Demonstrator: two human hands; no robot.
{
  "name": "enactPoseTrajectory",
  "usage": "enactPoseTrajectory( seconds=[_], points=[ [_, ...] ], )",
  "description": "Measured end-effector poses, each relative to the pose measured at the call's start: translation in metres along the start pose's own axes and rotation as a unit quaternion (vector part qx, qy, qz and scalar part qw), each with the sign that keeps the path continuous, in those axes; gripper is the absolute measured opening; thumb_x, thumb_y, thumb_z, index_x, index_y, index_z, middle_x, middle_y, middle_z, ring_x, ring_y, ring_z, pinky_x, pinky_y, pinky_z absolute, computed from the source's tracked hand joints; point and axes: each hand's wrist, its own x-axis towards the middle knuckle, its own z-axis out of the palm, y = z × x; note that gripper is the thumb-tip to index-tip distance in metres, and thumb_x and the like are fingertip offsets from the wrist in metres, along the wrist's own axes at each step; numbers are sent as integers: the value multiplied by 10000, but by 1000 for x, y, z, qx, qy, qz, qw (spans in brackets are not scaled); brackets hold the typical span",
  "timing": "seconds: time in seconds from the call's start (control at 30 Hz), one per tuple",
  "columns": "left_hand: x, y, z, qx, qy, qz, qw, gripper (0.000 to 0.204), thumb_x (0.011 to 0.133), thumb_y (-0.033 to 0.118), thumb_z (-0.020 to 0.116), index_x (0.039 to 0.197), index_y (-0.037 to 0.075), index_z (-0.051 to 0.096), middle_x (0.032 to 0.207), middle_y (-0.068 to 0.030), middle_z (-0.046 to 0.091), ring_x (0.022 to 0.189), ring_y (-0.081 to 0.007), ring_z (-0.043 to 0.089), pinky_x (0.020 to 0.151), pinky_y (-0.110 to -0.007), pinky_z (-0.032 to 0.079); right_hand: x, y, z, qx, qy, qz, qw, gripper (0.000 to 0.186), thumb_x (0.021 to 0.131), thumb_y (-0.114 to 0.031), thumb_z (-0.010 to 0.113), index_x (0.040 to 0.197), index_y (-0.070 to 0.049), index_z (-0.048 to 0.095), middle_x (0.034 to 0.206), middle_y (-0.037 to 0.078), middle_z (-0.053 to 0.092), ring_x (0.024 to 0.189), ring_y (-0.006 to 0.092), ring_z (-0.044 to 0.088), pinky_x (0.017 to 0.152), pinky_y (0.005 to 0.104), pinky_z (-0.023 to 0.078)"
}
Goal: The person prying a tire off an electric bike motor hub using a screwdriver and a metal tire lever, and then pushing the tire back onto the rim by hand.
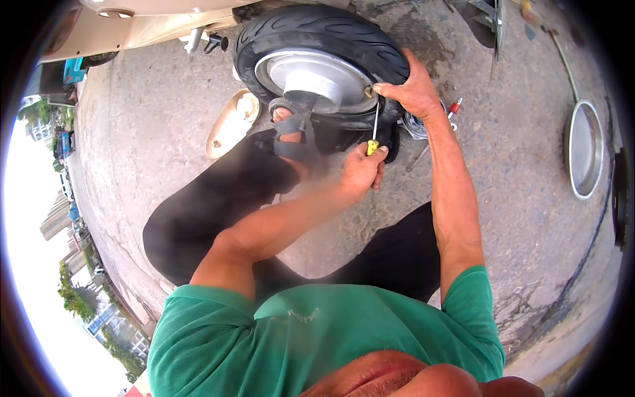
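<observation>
A scooter wheel stands before me, with a black tyre (317, 30) around a silver rim (278, 63) and hub. My left hand (360, 171) is closed around the yellow handle of a screwdriver (372, 147). Its thin shaft points up to the rim's right edge, close to a small brass-coloured valve (368, 91); whether the tip touches the rim I cannot tell. On the tyre's right side rests my right hand (415, 89), thumb stretched toward the valve and fingers spread over the tread. My sandalled foot (289, 132) is against the lower left of the wheel.
A cream scooter body (145, 23) is at the upper left. On the concrete lie a cream oval cover (228, 129), a round metal pan (585, 151) and a long rod (562, 59). A red-handled tool (454, 106) lies right of the wheel.
</observation>
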Motion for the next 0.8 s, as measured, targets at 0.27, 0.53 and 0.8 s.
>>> enactPoseTrajectory(
  seconds=[0.27, 0.53, 0.8],
  points=[
    [23, -54, 35, -41, 2, 150, 988, 249, 1041, 267, 559, 952, 50, 474, 614, -53, 549, 489, -146, 531, 449, -319, 421, 1, -8, 7, -34, 15, 13, 999, 730, 672, -212, 904, 1283, 35, 591, 1147, 139, 707, 1044, 206, 665, 968, 351, 516],
    [56, -73, -12, 145, 27, 219, 964, 317, 1055, 338, 553, 955, 40, 515, 695, -47, 591, 568, -127, 571, 525, -303, 465, 0, -14, 13, -31, 29, -1, 999, 750, 695, -306, 895, 1286, 47, 598, 1151, 160, 702, 1044, 234, 666, 959, 372, 514],
    [45, -62, -13, 147, -18, 187, 971, 339, 1072, 373, 531, 975, 50, 504, 701, -34, 585, 579, -120, 570, 544, -299, 479, 15, -53, 22, -126, 67, -8, 990, 816, 694, -457, 889, 1313, 5, 625, 1172, 226, 727, 1101, 344, 708, 972, 410, 539]
  ],
)
